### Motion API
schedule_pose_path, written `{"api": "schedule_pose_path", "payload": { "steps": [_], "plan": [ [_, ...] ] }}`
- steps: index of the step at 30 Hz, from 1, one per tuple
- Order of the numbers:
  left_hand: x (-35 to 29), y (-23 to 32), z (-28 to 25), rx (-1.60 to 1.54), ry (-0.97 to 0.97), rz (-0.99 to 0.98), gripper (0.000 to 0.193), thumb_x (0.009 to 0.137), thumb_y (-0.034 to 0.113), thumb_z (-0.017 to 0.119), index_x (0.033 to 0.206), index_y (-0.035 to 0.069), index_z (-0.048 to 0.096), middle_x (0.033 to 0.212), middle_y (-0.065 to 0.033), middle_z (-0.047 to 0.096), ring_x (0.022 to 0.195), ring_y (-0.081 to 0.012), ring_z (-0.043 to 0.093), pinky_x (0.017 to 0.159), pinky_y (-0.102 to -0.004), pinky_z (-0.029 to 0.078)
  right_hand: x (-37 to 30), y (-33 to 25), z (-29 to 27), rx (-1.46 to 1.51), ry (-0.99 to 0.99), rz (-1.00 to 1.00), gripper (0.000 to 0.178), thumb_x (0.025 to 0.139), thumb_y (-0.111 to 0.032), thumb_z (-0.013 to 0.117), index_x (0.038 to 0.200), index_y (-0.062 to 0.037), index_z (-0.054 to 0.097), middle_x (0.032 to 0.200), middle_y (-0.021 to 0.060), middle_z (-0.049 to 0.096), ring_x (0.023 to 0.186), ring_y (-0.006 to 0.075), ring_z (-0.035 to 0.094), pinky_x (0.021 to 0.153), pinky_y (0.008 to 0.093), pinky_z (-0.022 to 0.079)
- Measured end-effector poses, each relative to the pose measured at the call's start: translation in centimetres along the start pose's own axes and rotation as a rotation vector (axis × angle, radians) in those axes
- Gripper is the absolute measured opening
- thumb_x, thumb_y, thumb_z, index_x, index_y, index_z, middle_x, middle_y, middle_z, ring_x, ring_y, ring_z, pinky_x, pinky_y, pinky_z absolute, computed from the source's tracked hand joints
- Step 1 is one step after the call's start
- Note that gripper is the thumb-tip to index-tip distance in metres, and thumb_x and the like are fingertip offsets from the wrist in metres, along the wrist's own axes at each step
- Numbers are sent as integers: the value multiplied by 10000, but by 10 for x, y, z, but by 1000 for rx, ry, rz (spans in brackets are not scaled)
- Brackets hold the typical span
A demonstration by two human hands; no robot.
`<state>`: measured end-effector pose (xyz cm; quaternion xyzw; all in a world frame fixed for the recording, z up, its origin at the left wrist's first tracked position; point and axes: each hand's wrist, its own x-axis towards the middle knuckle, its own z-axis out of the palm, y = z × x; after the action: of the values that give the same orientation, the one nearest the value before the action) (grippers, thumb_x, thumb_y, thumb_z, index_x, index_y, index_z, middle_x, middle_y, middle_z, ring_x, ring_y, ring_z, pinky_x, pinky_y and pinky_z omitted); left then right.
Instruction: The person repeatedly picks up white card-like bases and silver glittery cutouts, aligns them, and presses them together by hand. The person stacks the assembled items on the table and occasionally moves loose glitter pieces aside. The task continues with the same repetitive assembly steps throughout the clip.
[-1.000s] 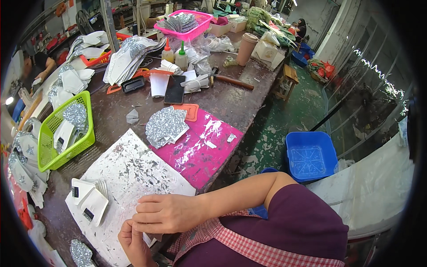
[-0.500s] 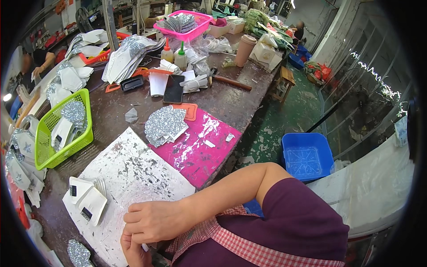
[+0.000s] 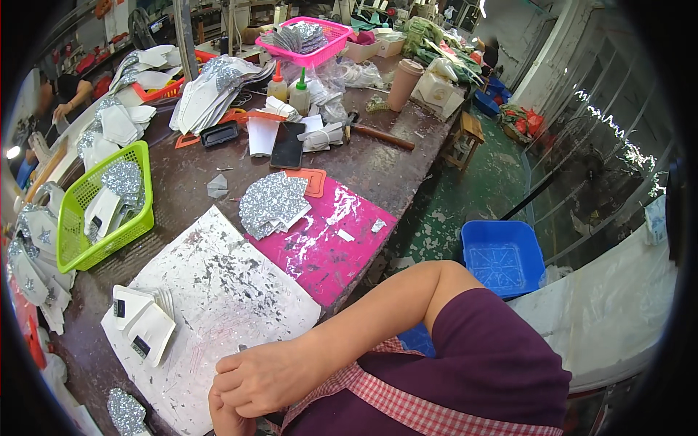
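Observation:
At the lower edge, my right hand is closed with its fingers curled, its back facing up. Directly under it is my left hand, bent and partly covered; its fingers look closed too. Whatever they hold between them is hidden. Both are over the near edge of a white, scuffed work sheet. Left of them on that sheet lies a fanned stack of white cut pieces with small black labels. A silver glitter piece rests on the table at the lower left.
A pink board carries fanned glitter pieces. A green basket with pieces stands left. Farther back are a phone, glue bottles, a hammer, a cup and a pink basket. A blue bin sits at right.
My hands have shifted slightly down and right, and my right hand now covers more of the left. A small white bit seen between them before is now hidden.

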<state>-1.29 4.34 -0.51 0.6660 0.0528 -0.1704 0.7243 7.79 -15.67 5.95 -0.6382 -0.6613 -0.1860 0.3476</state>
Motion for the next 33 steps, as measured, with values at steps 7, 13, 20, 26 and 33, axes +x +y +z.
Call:
{"api": "schedule_pose_path", "payload": {
  "steps": [7, 13, 20, 26, 33],
  "plan": [
    [4, 25, 40, -426, 131, -255, 110, 1002, 110, 635, 1051, 12, 644, 894, 0, 655, 783, -84, 600, 670, -246, 491, -8, 1, -17, 117, 62, -127, 158, 765, -137, 634, 712, -17, 546, 796, 85, 587, 833, 270, 628, 899, 443, 545],
    [7, 24, 40, -723, -133, -139, 159, 1081, 192, 551, 1073, 49, 620, 931, 27, 627, 799, -33, 555, 694, -215, 471, -18, 4, -33, -1, -40, -117, 158, 777, -43, 705, 757, -45, 549, 916, 146, 699, 851, 261, 695, 761, 362, 608],
    [10, 31, 54, -998, -148, -25, 237, 1116, 255, 480, 1138, 42, 581, 1018, -28, 665, 886, -74, 634, 809, -255, 543, -21, 18, -31, -9, 65, -242, 239, 777, -64, 675, 681, -76, 457, 933, 168, 734, 890, 253, 717, 801, 372, 622],
    [16, 34, 60, -1054, -143, -13, 257, 1120, 270, 467, 1149, 41, 579, 1046, -48, 666, 905, -100, 650, 844, -284, 555, -27, 16, -35, -1, 90, -89, 146, 783, -43, 746, 801, -61, 603, 967, 116, 733, 895, 249, 694, 784, 381, 597],
    [27, 38, 46, -585, -57, -18, 239, 1114, 295, 499, 1049, 78, 576, 873, 33, 604, 715, -7, 518, 626, -181, 445, -27, 15, -31, 36, -13, 102, 267, 720, -118, 765, 970, -34, 720, 997, 52, 658, 895, 237, 657, 835, 408, 548]
  ]
}}
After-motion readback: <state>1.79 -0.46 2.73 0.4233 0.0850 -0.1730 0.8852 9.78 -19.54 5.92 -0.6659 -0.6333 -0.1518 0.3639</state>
